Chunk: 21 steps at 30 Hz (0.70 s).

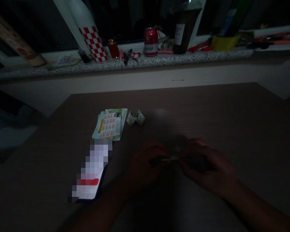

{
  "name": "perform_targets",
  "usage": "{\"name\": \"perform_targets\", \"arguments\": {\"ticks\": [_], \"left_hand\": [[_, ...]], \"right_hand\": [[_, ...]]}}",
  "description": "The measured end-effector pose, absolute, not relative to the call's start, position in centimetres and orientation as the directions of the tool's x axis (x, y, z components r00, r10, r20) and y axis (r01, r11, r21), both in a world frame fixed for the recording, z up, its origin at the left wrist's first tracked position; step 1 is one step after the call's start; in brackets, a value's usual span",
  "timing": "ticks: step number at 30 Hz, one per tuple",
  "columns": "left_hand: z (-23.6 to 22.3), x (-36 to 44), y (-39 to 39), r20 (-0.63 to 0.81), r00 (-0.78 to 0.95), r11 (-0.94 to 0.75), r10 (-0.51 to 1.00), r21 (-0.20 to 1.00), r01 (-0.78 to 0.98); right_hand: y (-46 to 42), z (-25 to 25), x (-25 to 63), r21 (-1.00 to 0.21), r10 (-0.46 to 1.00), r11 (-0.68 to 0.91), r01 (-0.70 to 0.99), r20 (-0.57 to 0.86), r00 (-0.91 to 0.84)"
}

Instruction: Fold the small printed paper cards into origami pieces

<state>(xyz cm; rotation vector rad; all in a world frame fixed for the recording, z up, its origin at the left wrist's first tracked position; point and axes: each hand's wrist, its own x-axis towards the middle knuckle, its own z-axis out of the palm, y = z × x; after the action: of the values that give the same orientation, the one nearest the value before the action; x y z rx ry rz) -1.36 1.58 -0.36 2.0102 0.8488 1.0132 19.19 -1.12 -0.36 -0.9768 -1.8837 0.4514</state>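
My left hand [149,162] and my right hand [209,164] face each other low over the table. Both are closed, with fingertips pinching a thin pale piece of paper [171,158] from either side. It shows nearly edge-on, and the dim light hides most of its shape. Beyond my left hand lie two small folded paper pieces [139,117], patterned green and white. Left of them rests a loose stack of printed calendar cards [110,124]. A lit phone [89,191] lies to the left of my left forearm, its screen partly blurred out.
A speckled stone sill [125,66] runs behind the wooden table [207,109]. On it stand a red-checked white bottle [94,42], a red can [150,42], a small red jar [113,48], a dark tube [182,32] and a yellow container [224,42].
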Motion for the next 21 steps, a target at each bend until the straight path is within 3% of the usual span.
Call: {"name": "perform_targets", "arguments": {"ticks": [6, 15, 21], "left_hand": [[-0.29, -1.41, 1.72, 0.320, 0.455, -0.450, 0.831, 0.867, 0.214], [0.04, -0.91, 1.13, 0.488, 0.564, -0.721, 0.666, 0.614, 0.321], [-0.30, -0.68, 1.11, 0.521, 0.566, -0.744, 0.639, 0.605, 0.284]], "right_hand": [[-1.11, -0.64, 19.22, -0.696, 0.792, 0.606, 0.385, 0.571, -0.216], [-1.11, -0.50, 19.09, -0.598, 0.725, 0.688, 0.412, 0.591, -0.354], [-1.12, -0.55, 18.80, -0.591, 0.701, 0.713, 0.378, 0.612, -0.366]]}}
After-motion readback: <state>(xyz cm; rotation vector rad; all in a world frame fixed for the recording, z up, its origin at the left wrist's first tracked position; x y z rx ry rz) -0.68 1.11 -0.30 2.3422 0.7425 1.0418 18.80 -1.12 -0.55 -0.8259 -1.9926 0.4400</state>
